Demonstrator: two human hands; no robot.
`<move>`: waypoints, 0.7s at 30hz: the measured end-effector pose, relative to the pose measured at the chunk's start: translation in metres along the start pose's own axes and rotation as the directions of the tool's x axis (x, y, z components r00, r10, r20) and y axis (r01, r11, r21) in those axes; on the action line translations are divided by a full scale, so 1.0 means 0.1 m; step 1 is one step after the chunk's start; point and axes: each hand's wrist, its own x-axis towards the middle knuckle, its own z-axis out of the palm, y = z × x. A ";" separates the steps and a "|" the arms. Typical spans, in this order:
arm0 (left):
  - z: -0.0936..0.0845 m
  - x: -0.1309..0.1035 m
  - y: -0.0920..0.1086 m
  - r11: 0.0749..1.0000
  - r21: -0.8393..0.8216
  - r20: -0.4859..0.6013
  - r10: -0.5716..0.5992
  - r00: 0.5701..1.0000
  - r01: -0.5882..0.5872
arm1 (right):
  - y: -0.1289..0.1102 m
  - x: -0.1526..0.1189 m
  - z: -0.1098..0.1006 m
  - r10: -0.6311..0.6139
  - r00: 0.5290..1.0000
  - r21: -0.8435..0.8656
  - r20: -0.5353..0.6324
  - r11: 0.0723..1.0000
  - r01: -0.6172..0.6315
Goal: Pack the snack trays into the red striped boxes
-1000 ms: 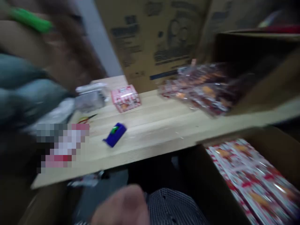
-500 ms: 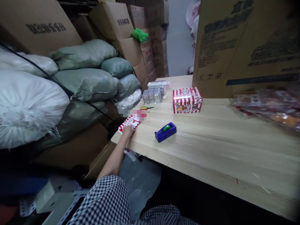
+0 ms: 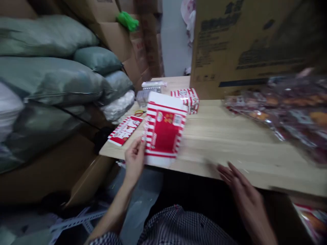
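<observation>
"Item under inspection?"

"One carton [image 3: 166,134], red and white, apparently flattened."

"Markings?"

"Solid red central panel. Yellow print toward its 12 o'clock, pale barcode label toward 1 o'clock. Red-and-white stripes run along the 9 and 3 o'clock sides."

"Ends?"

"White flaps at 12 and 6 o'clock, the lower one blurred."

"Pose and location?"

"Raised roughly upright, printed panel facing the viewer, top leaning toward 1 o'clock. It is gripped at its 8 o'clock edge, mid-view."
</observation>
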 end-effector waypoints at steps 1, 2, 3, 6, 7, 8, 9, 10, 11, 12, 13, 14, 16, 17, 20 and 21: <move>0.17 -0.24 0.03 0.990 -0.108 0.122 -0.082 0.989 0.095 | -0.01 -0.05 0.06 0.009 0.998 0.039 0.063 0.999 -0.011; 0.34 -0.47 0.04 0.961 -0.187 0.248 -0.155 0.956 0.205 | -0.02 -0.07 0.12 0.021 0.993 0.109 0.119 0.993 -0.034; 0.48 -0.65 0.03 0.926 -0.231 0.367 -0.202 0.908 0.299 | -0.03 -0.06 0.19 0.035 0.990 0.163 0.137 0.985 -0.057; 0.82 -0.95 -0.05 0.883 -0.229 0.537 -0.236 0.810 0.409 | -0.01 -0.01 0.25 0.029 0.996 0.269 0.080 0.962 -0.049; 0.91 -0.98 -0.08 0.893 -0.208 0.550 -0.231 0.803 0.400 | 0.01 0.00 0.23 0.042 0.997 0.279 0.071 0.958 -0.060; 0.98 -0.99 -0.11 0.906 -0.184 0.556 -0.223 0.801 0.381 | 0.04 0.00 0.19 0.060 0.996 0.280 0.064 0.957 -0.076; 1.05 -0.99 -0.13 0.919 -0.163 0.562 -0.214 0.799 0.360 | 0.07 0.00 0.15 0.077 0.996 0.275 0.053 0.957 -0.088; 1.11 -0.99 -0.15 0.927 -0.149 0.571 -0.203 0.796 0.343 | 0.11 -0.02 0.11 0.085 0.996 0.269 0.031 0.959 -0.090; 1.16 -1.00 -0.16 0.932 -0.146 0.580 -0.191 0.792 0.331 | 0.15 -0.03 0.08 0.082 0.997 0.263 0.003 0.961 -0.080; 1.22 -1.02 -0.16 0.935 -0.148 0.586 -0.180 0.790 0.323 | 0.19 -0.04 0.05 0.073 0.997 0.257 -0.027 0.964 -0.063; 1.26 -1.05 -0.17 0.936 -0.154 0.582 -0.173 0.795 0.317 | 0.22 -0.05 0.04 0.060 0.997 0.250 -0.051 0.967 -0.045; 1.31 -1.08 -0.17 0.937 -0.159 0.575 -0.168 0.801 0.311 | 0.25 -0.06 0.03 0.045 0.997 0.242 -0.066 0.970 -0.028; 1.39 -1.15 -0.17 0.941 -0.156 0.556 -0.167 0.815 0.299 | 0.28 -0.06 0.03 0.021 0.996 0.231 -0.085 0.973 -0.001; 1.42 -1.18 -0.17 0.943 -0.151 0.546 -0.171 0.820 0.297 | 0.28 -0.07 0.03 0.013 0.996 0.224 -0.092 0.975 0.008; 1.48 -1.25 -0.18 0.933 -0.153 0.530 -0.201 0.824 0.326 | 0.29 -0.06 0.03 -0.009 0.994 0.166 -0.112 0.986 0.028; 1.50 -1.26 -0.18 0.926 -0.164 0.527 -0.209 0.824 0.339 | 0.29 -0.06 0.02 -0.019 0.992 0.141 -0.122 0.989 0.036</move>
